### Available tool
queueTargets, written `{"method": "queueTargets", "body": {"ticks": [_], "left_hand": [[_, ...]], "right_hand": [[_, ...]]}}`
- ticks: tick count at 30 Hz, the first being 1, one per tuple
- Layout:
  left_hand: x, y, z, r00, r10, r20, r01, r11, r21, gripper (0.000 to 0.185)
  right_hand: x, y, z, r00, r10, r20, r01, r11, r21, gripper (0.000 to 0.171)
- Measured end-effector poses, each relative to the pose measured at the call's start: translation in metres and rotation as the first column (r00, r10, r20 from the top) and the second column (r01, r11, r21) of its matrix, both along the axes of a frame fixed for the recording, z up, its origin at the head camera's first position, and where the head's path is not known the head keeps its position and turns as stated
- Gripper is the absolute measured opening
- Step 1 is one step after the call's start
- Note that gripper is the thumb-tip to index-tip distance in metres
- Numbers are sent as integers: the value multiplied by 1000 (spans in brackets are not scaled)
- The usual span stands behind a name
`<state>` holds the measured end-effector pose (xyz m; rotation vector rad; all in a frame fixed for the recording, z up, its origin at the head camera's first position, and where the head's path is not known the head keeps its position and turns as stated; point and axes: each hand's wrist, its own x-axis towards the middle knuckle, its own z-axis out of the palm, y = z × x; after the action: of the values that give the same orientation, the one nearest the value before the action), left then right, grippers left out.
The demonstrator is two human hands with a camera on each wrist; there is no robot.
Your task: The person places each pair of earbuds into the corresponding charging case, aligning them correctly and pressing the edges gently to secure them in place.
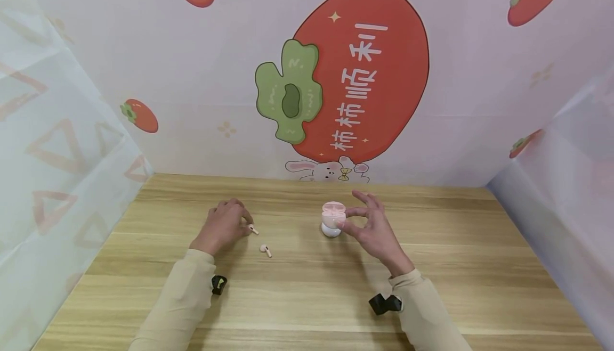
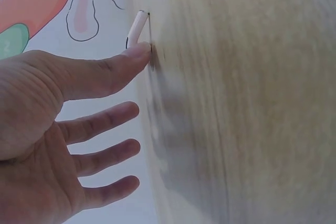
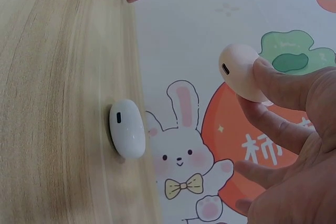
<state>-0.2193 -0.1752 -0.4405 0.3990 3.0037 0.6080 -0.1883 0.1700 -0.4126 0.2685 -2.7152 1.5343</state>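
My left hand (image 1: 224,225) pinches a white earbud (image 1: 253,229) at its fingertips, low over the wooden table. In the left wrist view the earbud's stem (image 2: 137,27) sticks out past the thumb, while the index finger is hidden; the other fingers are spread apart. Another earbud (image 1: 266,250) lies on the table close by. My right hand (image 1: 373,231) grips a pale pink earbud case (image 1: 334,217) between thumb and fingers, its lid raised. The right wrist view shows that case (image 3: 239,72) held off the table, its charging port visible. A white earbud case (image 3: 127,129) rests on the tabletop.
The wooden table (image 1: 307,298) meets a backdrop (image 1: 206,143) printed with persimmons and a rabbit at its far edge. White printed sheets hang at the left (image 1: 62,154) and right (image 1: 571,180) sides. A small dark device sits at each wrist.
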Motion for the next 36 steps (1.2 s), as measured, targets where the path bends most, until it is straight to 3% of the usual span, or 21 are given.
{"method": "queueTargets", "body": {"ticks": [13, 19, 26, 28, 32, 36], "left_hand": [[2, 3, 5, 1000, 5, -13, -4, 1000, 29, 8], [8, 7, 14, 995, -33, -91, 37, 998, 49, 12], [17, 21, 29, 977, -78, -198, 88, 995, 42, 11], [20, 26, 35, 971, -87, -222, 98, 994, 38, 11], [26, 36, 44, 954, -111, -278, 126, 991, 36, 12], [31, 46, 50, 934, -130, -332, 155, 987, 50, 13]], "right_hand": [[-1, -1, 0, 1000, -8, 8, 8, 1000, 3, 28], [-1, -1, 0, 1000, -7, 1, 7, 1000, -1, 27], [0, -3, 0, 1000, -1, -2, 1, 1000, -5, 51], [1, -3, 1, 1000, 4, -10, -4, 1000, 4, 48], [4, -5, 2, 999, 18, -30, -17, 1000, 16, 26], [5, -6, 3, 999, 29, -40, -29, 999, 15, 22]]}}
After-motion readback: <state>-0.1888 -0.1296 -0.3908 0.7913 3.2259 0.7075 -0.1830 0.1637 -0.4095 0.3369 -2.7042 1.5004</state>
